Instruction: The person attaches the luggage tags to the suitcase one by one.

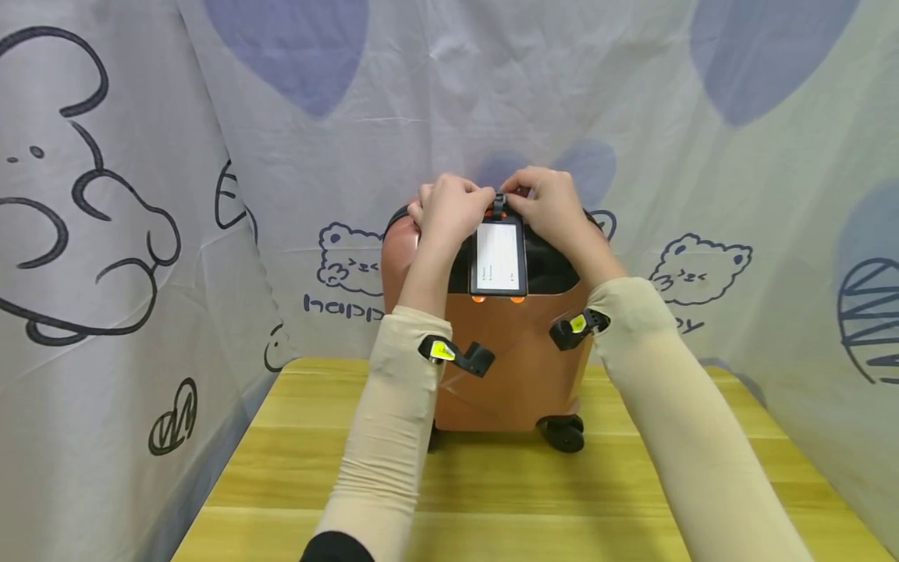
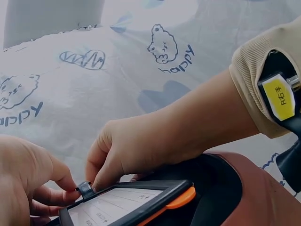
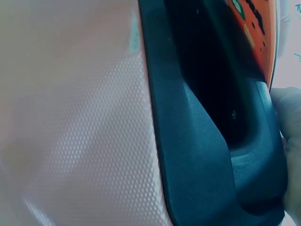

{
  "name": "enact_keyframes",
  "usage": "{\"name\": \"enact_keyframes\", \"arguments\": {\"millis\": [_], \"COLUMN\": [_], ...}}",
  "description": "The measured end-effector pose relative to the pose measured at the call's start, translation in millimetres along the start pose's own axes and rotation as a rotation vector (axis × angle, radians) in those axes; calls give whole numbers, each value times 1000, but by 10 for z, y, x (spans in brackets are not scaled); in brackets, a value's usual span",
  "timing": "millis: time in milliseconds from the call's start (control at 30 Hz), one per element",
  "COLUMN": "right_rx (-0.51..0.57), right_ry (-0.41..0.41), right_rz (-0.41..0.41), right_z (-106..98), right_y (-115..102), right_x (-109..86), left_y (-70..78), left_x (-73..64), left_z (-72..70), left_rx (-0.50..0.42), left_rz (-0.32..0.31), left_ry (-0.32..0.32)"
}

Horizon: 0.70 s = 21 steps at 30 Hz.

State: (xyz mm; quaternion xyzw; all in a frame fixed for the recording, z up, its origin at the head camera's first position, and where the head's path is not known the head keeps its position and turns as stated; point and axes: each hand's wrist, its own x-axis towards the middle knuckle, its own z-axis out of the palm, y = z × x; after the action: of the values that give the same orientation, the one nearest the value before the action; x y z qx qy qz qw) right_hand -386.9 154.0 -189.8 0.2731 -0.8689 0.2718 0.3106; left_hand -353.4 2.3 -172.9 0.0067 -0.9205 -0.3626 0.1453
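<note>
An orange suitcase (image 1: 502, 367) stands upright with a luggage tag (image 1: 499, 257) hanging against its black handle recess. The tag has a black frame, a white card and an orange back (image 3: 263, 33). Its short black strap (image 2: 85, 189) rises at the suitcase's top. My left hand (image 1: 453, 204) pinches the strap from the left, fingertips at its loop. From the other side my right hand (image 1: 551, 207) holds the strap's end between thumb and curled fingers, close to the suitcase top. In the right wrist view the right hand (image 3: 289, 136) shows only at the edge, its fingertips hidden.
The suitcase's black wheels (image 1: 562, 432) rest on a wood-grain table (image 1: 316, 437). Behind and beside it hangs a pale curtain (image 1: 435, 94) with cartoon bears and purple hearts. Black wrist mounts (image 1: 456, 355) stick out from both beige sleeves in front of the suitcase.
</note>
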Motion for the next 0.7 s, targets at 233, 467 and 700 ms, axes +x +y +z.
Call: {"name": "enact_keyframes", "arguments": {"millis": [233,467,700], "right_rx": [-23,-18,-15], "right_ry": [42,59,67], "right_rz": [-58,-83,-120], "right_z": [-2,10,15], "right_y": [-32,-24,-21], "right_x": [-40,-53,-60], "left_y": [13,1,-6], "left_x": [-37,-34,-49], "left_z": [-22,-4,2], "left_rx": [26,20,9], "left_rz": [-22,-19,-14], "left_ry": [-19,-22,-10]}}
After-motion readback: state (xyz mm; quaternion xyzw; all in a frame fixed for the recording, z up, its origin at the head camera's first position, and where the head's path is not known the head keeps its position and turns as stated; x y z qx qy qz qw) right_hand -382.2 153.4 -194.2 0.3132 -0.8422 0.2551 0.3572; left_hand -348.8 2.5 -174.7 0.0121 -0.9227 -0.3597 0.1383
